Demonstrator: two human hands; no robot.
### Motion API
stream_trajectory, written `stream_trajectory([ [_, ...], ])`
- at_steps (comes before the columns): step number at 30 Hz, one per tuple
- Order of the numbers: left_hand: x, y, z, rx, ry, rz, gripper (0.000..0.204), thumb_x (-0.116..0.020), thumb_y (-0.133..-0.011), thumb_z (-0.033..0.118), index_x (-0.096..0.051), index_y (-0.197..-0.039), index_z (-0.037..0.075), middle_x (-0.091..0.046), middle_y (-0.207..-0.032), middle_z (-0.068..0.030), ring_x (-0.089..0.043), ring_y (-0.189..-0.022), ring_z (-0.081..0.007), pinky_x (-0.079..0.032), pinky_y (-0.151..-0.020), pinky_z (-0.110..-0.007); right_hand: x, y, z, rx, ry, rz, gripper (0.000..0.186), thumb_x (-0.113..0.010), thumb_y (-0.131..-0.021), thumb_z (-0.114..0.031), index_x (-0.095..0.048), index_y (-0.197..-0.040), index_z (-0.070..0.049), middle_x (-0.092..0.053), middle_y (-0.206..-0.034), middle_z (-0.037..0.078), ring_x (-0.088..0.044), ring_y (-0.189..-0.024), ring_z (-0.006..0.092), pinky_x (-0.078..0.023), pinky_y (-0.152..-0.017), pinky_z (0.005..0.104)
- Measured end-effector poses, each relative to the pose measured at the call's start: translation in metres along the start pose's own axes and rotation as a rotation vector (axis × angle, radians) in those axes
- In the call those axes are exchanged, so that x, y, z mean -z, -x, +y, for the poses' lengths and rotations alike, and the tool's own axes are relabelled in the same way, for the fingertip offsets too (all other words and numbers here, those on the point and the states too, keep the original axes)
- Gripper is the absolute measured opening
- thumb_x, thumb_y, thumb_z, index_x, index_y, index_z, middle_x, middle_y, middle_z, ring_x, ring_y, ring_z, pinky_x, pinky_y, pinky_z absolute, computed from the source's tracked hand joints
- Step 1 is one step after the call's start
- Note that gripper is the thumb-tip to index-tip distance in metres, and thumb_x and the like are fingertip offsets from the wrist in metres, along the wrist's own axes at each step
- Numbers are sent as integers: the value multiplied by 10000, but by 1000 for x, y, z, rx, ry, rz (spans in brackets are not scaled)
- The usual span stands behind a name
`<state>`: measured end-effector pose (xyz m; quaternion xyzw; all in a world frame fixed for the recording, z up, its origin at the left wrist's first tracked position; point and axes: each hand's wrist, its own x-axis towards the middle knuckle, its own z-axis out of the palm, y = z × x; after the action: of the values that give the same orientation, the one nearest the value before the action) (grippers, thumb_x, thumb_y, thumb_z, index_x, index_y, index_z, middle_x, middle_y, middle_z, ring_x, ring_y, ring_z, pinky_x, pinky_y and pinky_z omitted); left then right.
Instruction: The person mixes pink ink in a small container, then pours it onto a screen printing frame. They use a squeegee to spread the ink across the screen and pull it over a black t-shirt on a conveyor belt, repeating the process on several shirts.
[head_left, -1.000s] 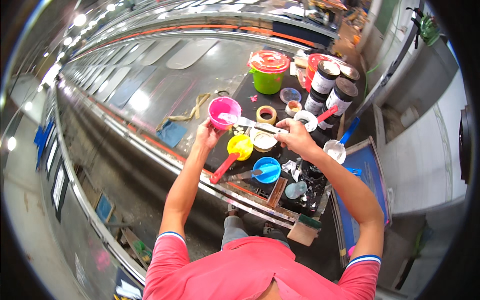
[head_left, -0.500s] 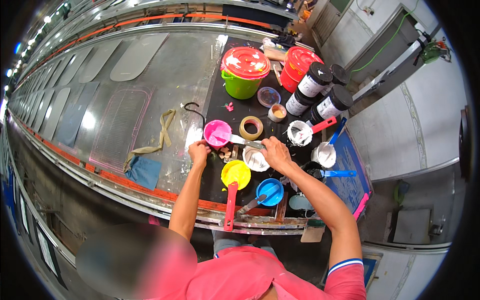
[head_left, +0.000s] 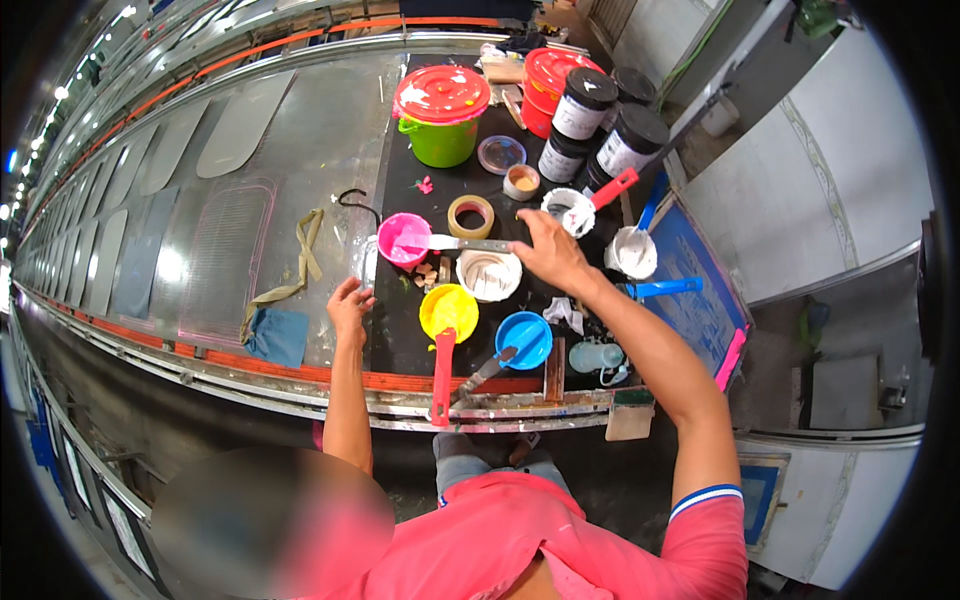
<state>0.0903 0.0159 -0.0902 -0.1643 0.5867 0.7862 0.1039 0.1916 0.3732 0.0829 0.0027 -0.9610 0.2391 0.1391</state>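
Head view: a spatula (head_left: 468, 243) is set blade-first in a pink tub (head_left: 403, 224) on the tabletop (head_left: 395, 335), its handle met by the right hand (head_left: 553, 252), grip unclear; the left hand (head_left: 349, 306) is seen unclenched, empty. Unsteadied, the tub could be tipped by a knocked handle.

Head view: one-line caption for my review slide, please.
Right hand at the handle end of a spatula resting in a pink pot; left hand empty nearby.

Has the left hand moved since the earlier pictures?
Yes. Judged against the tape roll, the left hand has moved left and toward the person, away from the pink cup it was touching.
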Motion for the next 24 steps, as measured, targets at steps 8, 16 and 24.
stream_trajectory([
  [8, 84, 111, -19, -326, 229, 537, 284, -504, -873, 37, -595, -1128, -45, -645, -951, -173, -634, -748, -240, -563, -611, -333, 206, 123, -55, 297, -18, 430, 516, -727, -804, -188, -525, -1230, 23, -591, -1176, 213, -557, -1103, 385, -452, -949, 448],
  [16, 141, 304, -258, 362, -238, 723, 250, -538, -826, 255, -630, -883, 30, -660, -869, -185, -597, -642, -352, -470, -527, -470, 290, 456, 38, -258, -813, 591, 322, -654, -918, -186, -584, -1152, 24, -679, -976, 81, -644, -828, 124, -522, -725, 277],
  [24, -180, 515, -411, 1392, -913, -601, 748, -331, -892, 631, -447, -1315, 25, -449, -1356, -171, -420, -1219, -335, -311, -1009, -503, 328, 693, 188, -978, -959, 705, 310, -587, -965, -279, -637, -1071, 9, -685, -881, 98, -661, -781, 140, -528, -683, 263],
])
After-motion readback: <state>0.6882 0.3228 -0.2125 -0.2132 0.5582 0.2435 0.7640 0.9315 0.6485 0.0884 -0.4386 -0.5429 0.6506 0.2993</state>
